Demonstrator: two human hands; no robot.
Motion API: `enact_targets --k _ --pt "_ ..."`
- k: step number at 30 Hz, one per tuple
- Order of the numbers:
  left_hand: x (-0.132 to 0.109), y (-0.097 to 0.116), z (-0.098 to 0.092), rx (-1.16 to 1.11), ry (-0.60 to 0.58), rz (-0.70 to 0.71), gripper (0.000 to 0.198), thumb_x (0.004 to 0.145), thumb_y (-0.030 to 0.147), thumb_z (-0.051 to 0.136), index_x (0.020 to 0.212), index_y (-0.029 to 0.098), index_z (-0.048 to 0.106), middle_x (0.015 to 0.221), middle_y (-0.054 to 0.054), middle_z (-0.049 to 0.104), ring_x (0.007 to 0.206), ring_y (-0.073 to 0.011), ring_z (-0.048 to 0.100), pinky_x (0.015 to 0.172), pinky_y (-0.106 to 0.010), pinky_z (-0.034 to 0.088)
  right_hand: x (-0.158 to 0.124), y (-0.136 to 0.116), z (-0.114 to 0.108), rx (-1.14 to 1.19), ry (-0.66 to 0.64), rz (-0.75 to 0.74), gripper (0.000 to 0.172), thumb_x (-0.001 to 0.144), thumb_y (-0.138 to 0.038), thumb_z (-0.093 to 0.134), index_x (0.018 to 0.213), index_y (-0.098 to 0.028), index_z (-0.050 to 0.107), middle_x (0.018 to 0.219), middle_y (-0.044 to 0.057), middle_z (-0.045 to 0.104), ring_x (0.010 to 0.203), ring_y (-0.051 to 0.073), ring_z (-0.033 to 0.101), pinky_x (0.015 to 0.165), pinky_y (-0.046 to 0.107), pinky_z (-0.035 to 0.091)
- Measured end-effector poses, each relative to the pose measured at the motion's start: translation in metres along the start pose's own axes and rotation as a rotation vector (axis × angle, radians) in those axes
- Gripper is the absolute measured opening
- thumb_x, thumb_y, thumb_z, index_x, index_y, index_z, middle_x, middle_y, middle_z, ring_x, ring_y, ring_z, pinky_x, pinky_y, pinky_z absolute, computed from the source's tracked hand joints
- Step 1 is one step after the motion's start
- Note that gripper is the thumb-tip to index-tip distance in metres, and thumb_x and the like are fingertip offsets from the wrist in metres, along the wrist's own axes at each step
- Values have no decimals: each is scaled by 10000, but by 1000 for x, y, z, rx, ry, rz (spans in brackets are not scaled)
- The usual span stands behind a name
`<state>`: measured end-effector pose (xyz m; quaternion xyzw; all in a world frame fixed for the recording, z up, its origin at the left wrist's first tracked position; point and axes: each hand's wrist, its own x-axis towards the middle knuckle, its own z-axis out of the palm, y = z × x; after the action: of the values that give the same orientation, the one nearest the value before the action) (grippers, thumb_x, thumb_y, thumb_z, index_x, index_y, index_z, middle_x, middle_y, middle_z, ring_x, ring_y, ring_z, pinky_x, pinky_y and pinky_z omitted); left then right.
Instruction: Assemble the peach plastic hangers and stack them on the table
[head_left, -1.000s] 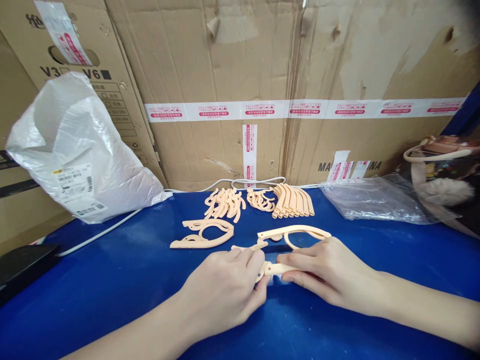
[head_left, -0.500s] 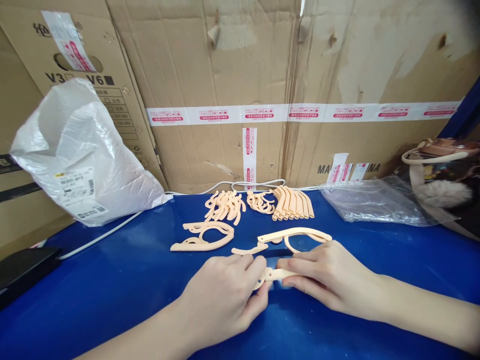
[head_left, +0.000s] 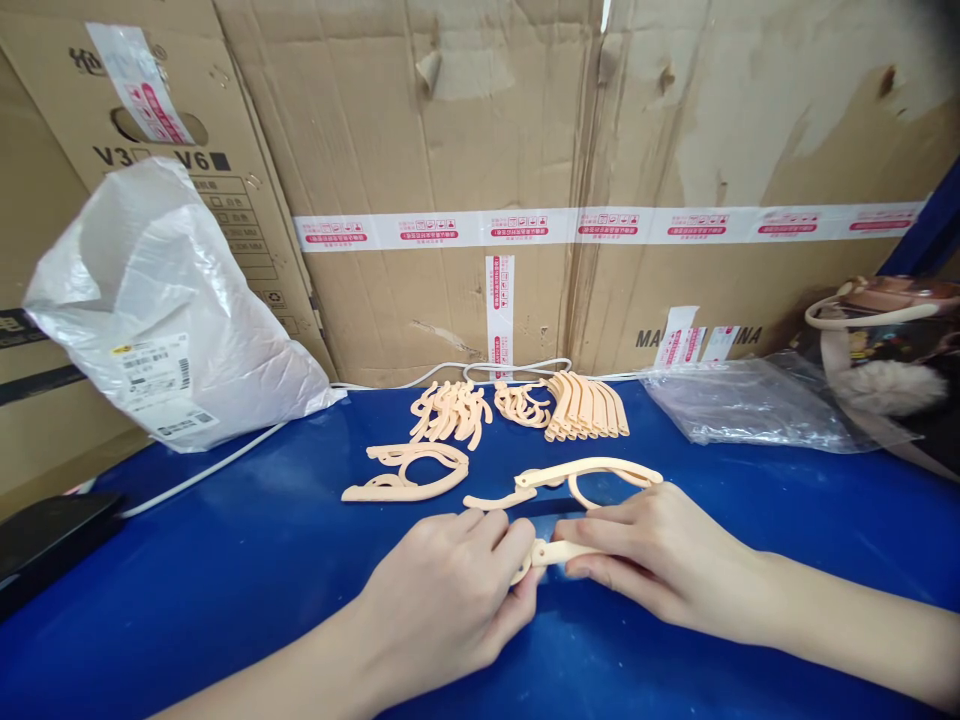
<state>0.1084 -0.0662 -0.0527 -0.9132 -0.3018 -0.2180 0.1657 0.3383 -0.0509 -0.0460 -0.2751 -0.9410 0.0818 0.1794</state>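
Between my hands is a peach plastic folding-hanger piece, a slim arm (head_left: 564,552) joined at a small round pivot to a part mostly covered by my fingers. My left hand (head_left: 457,585) pinches the pivot end between thumb and fingers. The arm's other end is in the closed fingers of my right hand (head_left: 649,555). Just beyond my hands lies a partly joined folding hanger (head_left: 589,470), its right end close to my right knuckles. A folded hanger (head_left: 420,478) rests farther left on the table.
Along the back of the blue table (head_left: 247,590) lie piles of short curved pieces (head_left: 450,410), hooks (head_left: 517,405) and hanger arms (head_left: 589,405). A white parcel bag (head_left: 172,320) and a black device (head_left: 56,545) are left; a clear plastic bag (head_left: 750,400) is right. Cardboard (head_left: 435,300) stands behind.
The hanger piece has shifted very slightly at the pivot, and my left fingers now cover more of it. Both hands keep their hold in almost the same place.
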Motion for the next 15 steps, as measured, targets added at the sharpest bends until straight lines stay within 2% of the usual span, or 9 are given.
enact_targets --k 5,9,15 --pt "0 1 -1 65 22 35 189 915 185 396 738 197 462 603 22 521 507 -141 521 474 -275 299 0 -1 -1 17 -24 -1 270 1005 -313 378 1015 -195 620 765 10 651 625 117 583 571 231 351" --pt "-1 2 -2 39 15 19 187 904 186 417 722 196 458 590 24 520 497 -141 521 466 -281 299 -2 -1 0 -36 15 -29 268 1005 -316 375 1018 -198 615 717 -4 634 568 114 551 530 245 322" --pt "0 3 -3 -153 -97 -23 131 913 258 436 794 202 446 676 15 594 545 -156 560 484 -272 331 -4 -2 4 -134 18 -50 316 1014 -345 337 1024 -193 614 738 2 645 573 118 570 539 252 357"
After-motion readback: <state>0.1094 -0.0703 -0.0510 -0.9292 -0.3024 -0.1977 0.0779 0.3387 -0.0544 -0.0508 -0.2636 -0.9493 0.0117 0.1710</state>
